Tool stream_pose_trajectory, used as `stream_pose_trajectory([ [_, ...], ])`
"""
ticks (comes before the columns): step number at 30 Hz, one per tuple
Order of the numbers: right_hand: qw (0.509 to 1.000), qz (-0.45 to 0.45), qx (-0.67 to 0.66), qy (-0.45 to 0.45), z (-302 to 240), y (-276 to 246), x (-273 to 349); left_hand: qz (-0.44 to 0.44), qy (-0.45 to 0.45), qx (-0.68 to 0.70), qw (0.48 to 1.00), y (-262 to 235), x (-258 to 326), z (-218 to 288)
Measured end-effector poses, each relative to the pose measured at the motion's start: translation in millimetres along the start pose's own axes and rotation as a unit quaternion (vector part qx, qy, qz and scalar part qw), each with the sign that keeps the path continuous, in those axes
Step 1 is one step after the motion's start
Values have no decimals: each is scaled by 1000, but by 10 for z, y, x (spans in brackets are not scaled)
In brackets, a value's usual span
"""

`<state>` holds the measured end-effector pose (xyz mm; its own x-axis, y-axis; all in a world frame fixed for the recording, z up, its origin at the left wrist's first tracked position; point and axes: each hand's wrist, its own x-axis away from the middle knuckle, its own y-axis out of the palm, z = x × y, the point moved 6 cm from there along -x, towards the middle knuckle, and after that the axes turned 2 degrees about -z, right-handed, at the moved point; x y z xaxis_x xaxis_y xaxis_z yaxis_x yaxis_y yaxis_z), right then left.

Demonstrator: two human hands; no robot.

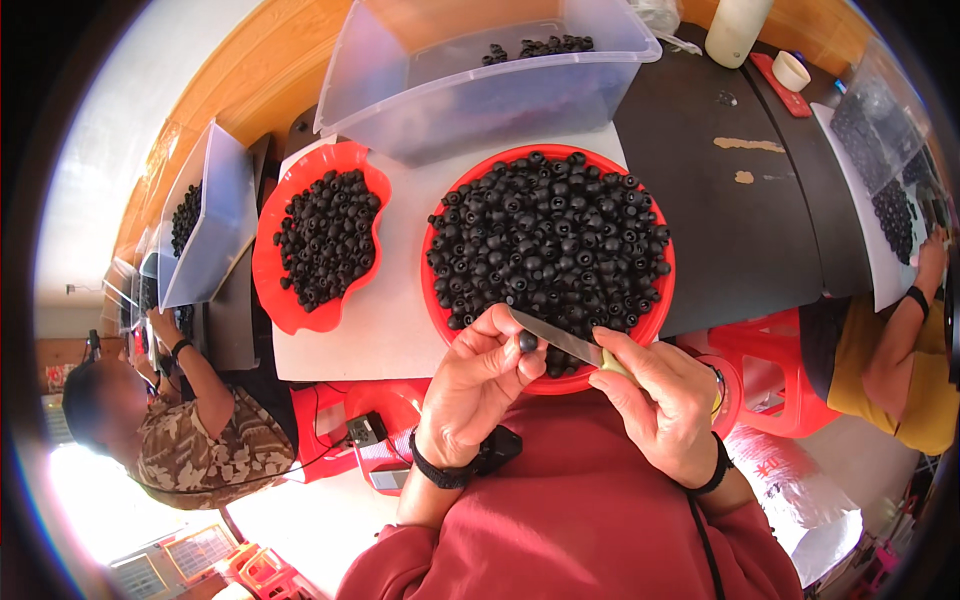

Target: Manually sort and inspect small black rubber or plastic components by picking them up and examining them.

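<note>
My left hand (pixel 462 388) pinches a small round black plastic piece (pixel 527 342) between thumb and fingers. In my right hand (pixel 668 408) is a small knife (pixel 562 341), gripped by its yellow-green handle. Its blade points left, with the tip by my left fingertips, just above the held piece. Both hands are over the near edge of a round red basin (pixel 668 300), heaped with similar black pieces (pixel 545 235). To the left, a wavy-edged red tray (pixel 268 245) holds a smaller pile of them (pixel 330 235).
A clear plastic bin (pixel 480 105) with some black pieces stands behind the basin. Another clear bin (pixel 225 215) is at the left. Co-workers sit at both sides; one person's hand (pixel 932 255) is at the far right. A white bottle (pixel 738 30) and tape roll (pixel 790 72) stand at the back right.
</note>
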<state>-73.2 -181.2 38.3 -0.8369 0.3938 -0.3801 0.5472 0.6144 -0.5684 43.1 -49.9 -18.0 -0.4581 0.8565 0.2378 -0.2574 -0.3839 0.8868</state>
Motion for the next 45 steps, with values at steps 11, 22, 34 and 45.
stream_pose_trajectory([
  [11, 1000, -27, 3, -16, -100, -6, 9, -19, -6, 23, 1000, -22, -34, 16],
  [22, 997, 1, -63, 32, 20, 1, -67, -14, -17, -15, 1000, 11, -42, -18],
  [34, 993, -56, -104, 26, -48, 21, -10, -15, 1, 10, 1000, -27, -40, 17],
  [45, 994, -28, -101, 17, -107, -41, -38, -34, 8, 2, 999, -18, -28, 28],
])
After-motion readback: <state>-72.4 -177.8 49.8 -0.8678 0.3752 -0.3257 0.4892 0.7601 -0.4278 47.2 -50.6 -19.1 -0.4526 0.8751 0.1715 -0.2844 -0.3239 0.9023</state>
